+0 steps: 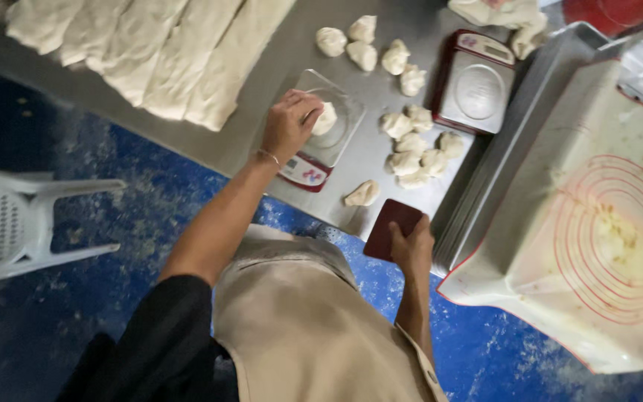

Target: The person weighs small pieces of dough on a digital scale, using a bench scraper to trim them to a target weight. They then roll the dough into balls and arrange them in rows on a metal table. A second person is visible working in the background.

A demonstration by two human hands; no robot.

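The fingers of the left hand (290, 123) are seen curled together on a dough piece (327, 118), which rests on the clear tray of a small red scale (320, 134) at the centre of the frame. The piece lies just to the right of those fingers, touching them; it is roundish, so no long axis can be told. The right hand (413, 249) is lower in the frame and farther from that piece, its fingers clamped on a dark red scraper (391, 228) at the worktop (269, 74) edge. A stray lump (363, 193) lies between the two hands. Portioned lumps (418, 145) are clustered right of the scale (beside a second scale (474, 82)), and long dough strips (180, 56) fill the upper left.
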